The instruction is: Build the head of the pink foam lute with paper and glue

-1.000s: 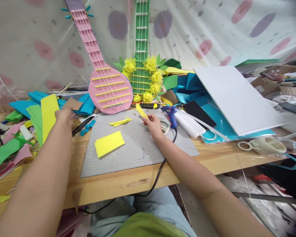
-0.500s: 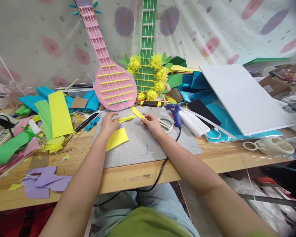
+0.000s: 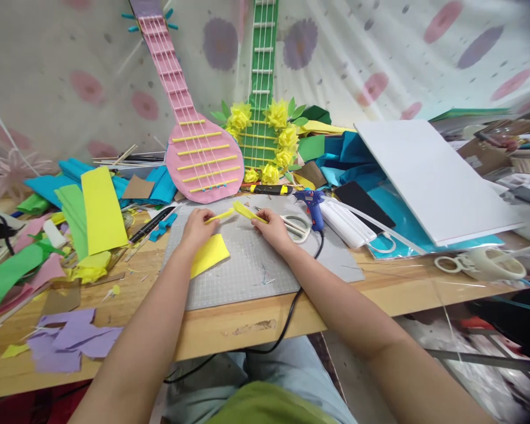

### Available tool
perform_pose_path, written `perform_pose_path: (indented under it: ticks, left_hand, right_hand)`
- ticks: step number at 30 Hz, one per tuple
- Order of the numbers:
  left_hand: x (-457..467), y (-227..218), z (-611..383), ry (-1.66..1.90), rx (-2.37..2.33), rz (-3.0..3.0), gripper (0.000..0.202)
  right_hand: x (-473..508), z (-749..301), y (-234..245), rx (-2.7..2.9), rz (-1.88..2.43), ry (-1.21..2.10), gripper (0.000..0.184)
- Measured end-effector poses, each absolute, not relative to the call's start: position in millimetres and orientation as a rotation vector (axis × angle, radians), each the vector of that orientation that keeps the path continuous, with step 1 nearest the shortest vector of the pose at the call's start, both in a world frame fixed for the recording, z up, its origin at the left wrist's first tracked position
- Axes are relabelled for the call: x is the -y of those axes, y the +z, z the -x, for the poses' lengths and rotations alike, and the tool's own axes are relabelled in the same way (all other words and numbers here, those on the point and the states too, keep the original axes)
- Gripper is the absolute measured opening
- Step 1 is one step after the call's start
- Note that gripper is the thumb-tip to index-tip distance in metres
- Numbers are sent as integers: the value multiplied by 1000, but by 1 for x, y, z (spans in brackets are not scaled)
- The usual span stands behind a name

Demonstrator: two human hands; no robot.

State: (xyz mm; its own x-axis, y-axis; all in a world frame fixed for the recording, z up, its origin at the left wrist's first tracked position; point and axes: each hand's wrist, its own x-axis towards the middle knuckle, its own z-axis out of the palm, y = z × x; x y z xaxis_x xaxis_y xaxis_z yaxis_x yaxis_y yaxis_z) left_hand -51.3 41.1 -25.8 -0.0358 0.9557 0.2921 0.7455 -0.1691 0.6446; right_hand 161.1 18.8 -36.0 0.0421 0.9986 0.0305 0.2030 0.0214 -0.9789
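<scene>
My left hand (image 3: pixel 198 227) pinches one end of a thin yellow paper strip (image 3: pixel 223 215) above the grey cutting mat (image 3: pixel 256 288). Between the fingers of my right hand (image 3: pixel 271 228) is a second yellow paper strip (image 3: pixel 244 211), angled up to the left. The free ends of the two strips come close together; I cannot tell if they touch. A yellow paper piece (image 3: pixel 212 254) lies on the mat below my left hand. White-handled scissors (image 3: pixel 308 231) lie just right of my right hand, beside a blue glue gun (image 3: pixel 313 213).
A pink paper lute (image 3: pixel 205 159) and a green one with yellow flowers (image 3: pixel 259 138) stand behind the mat. Coloured paper scraps (image 3: pixel 70 338) cover the left side. A white board (image 3: pixel 437 182) leans at the right. The glue gun's black cord (image 3: pixel 291 309) runs over the front edge.
My left hand has taken hold of the strip that lay on the mat and lifted its end. The strip in my right hand has tilted towards it.
</scene>
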Motion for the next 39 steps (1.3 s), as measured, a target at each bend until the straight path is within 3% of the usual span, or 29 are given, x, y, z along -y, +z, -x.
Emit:
perform_pose_path:
  ticks: [5,9,12,17,21,24,31,35,39]
  left_hand:
    - [-48,-19,73,1728,-1648,-1181,11]
    - [-46,-8,74,1865,-1488,-794,13]
    - [-43,-3,70,1832,-1430,-712,14]
    - [-39,-1,68,1774,-1370,-707,15]
    - [-38,2,67,1686,-1323,-751,11]
    - [-35,6,62,1624,-1295,-775,8]
    - [-15,9,25,1210,-1148,-1219,4]
    - [-7,4,8,1013,-1222,-1191,16]
    - [-7,1,9,1005,-1160,-988,15]
  right_hand:
    - [-20,-158,-13,1310,1486,1155,9]
    - [-37,-145,3,1541,1522,1316,18]
    - [-56,-129,10,1692,1540,1341,27]
    - [-90,-110,13,2018,1527,1205,24]
    - [-102,-107,16,2050,1475,909,32]
    - [-89,-109,19,1922,1402,722,26]
    - [-37,-120,3,1091,1092,1528,21]
    - [-35,-134,-12,826,1163,1514,17]
    - [-37,-145,-16,817,1164,1464,21]
